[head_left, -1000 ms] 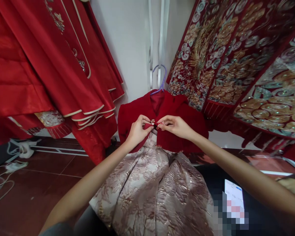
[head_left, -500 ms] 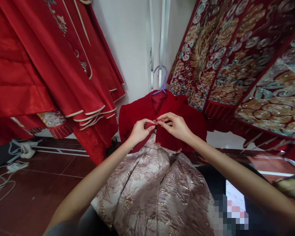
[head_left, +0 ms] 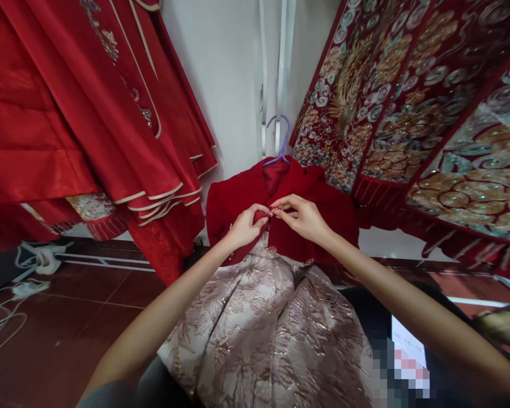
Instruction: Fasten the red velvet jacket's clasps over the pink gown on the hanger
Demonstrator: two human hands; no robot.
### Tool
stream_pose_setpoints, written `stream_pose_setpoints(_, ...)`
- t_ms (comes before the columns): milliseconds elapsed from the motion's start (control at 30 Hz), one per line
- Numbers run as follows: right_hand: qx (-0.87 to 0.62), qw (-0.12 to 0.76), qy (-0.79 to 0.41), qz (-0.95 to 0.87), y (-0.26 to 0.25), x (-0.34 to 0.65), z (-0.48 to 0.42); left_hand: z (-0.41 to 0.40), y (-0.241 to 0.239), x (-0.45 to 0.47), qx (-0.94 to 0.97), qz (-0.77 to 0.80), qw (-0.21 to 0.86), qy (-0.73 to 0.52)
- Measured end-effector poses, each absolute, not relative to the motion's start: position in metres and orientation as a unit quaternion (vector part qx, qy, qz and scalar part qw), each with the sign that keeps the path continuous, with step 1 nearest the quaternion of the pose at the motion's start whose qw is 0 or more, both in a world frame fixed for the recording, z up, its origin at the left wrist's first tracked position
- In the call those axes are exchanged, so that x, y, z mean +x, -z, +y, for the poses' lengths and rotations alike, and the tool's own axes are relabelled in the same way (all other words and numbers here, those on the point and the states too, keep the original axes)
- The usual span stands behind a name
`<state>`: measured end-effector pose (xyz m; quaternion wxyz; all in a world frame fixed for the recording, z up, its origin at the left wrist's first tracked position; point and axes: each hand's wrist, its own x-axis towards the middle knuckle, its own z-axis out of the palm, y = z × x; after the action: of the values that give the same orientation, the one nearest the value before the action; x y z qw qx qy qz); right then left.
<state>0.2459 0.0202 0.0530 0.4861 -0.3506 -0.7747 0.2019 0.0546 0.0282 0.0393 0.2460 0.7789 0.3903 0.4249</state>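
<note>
A dark red jacket [head_left: 233,192] hangs on a purple hanger [head_left: 286,139] in front of me. Its two front edges meet between my fingers, at a small beaded fastening [head_left: 272,212]. My left hand [head_left: 246,226] pinches the jacket's left-hand front edge by the fastening. From the other side, my right hand [head_left: 301,218] pinches the opposite edge, its fingertips touching the beads. Whether the fastening is closed cannot be made out. Below the jacket spreads a pale pink and gold brocade skirt [head_left: 246,334], with beaded trim along the jacket's hem above it.
Red satin garments [head_left: 161,147] hang at the left, and heavily embroidered red garments [head_left: 391,113] at the right. A white rack post [head_left: 283,68] stands behind the hanger. White cables [head_left: 8,317] lie on the tiled floor [head_left: 89,340]. A lit phone [head_left: 408,345] is at lower right.
My fingertips have shifted slightly at the fastening, and the left hand sits a little closer to the right. Both hands keep their pinch; the garments hang nearly as before.
</note>
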Motion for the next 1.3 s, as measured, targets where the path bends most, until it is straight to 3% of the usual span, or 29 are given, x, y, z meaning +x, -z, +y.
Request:
stream_pose_setpoints(267,-0.351,0.486,-0.181,-0.780,-0.050,0.246,0.022,0.025,-0.034,0.074,0.703,0.426,0.296,-0.487)
stream_pose_setpoints(867,-0.331,0.458,-0.210,-0.798,-0.048,0.251,0.031,0.020,-0.042,0.072,0.795,0.437,0.047,-0.418)
stream_pose_setpoints(967,-0.322,0.463,-0.181,-0.806,-0.044,0.246,0.030,0.020,-0.039,0.073,0.799,0.421,0.059,-0.425)
stream_pose_setpoints(1167,-0.368,0.591,-0.055,-0.716,0.002,0.223,0.005,0.007,-0.011,0.070,0.780,0.395,0.142,-0.465)
stream_pose_setpoints(1300,-0.358,0.481,0.052,-0.799,0.049,0.228,-0.010,-0.015,0.020,0.050,0.799,0.448,0.092,-0.392)
